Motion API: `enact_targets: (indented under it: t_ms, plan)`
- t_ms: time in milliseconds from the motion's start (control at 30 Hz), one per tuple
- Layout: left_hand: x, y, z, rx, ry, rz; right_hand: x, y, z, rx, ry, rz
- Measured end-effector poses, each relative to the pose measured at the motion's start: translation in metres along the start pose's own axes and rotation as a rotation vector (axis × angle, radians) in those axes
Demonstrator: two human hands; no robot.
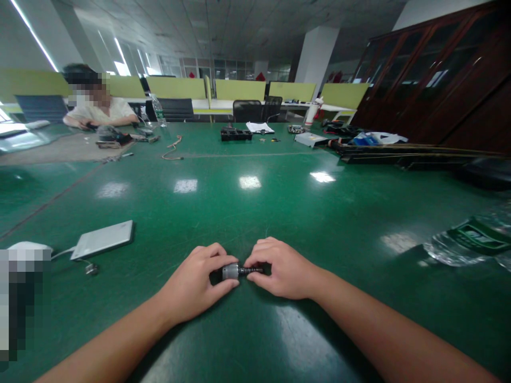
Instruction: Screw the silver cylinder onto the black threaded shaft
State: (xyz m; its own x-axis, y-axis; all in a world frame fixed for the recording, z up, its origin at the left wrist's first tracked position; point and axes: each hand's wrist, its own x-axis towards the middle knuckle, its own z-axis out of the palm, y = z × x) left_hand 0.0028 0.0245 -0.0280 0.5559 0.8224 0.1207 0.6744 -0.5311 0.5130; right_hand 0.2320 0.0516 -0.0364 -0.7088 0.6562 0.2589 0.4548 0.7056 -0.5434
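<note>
Near the front middle of the green table (223, 213), my left hand (199, 279) grips a short grey metal cylinder (230, 271) between thumb and fingers. A dark, ribbed shaft (245, 271) extends from the cylinder to the right. My right hand (279, 268) has its thumb and fingertips closed around this shaft, with the shaft's thin end showing between them. The cylinder and shaft lie sideways, low over the table, in line with each other. Whether they touch the surface cannot be made out.
A white flat device (104, 239) with a cable lies at left. Plastic bottles (471, 239) lie at right. Across the table are a black tray (236, 134), a cord (172, 148), dark long parts (399, 154) and a seated person (99, 109).
</note>
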Motion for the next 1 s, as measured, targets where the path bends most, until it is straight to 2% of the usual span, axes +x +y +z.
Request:
enact_targets:
  t_ms: [1000]
  plan:
    - [0.001, -0.004, 0.0, -0.059, 0.012, -0.06, -0.002, 0.013, -0.006, -0.011, 0.04, 0.045]
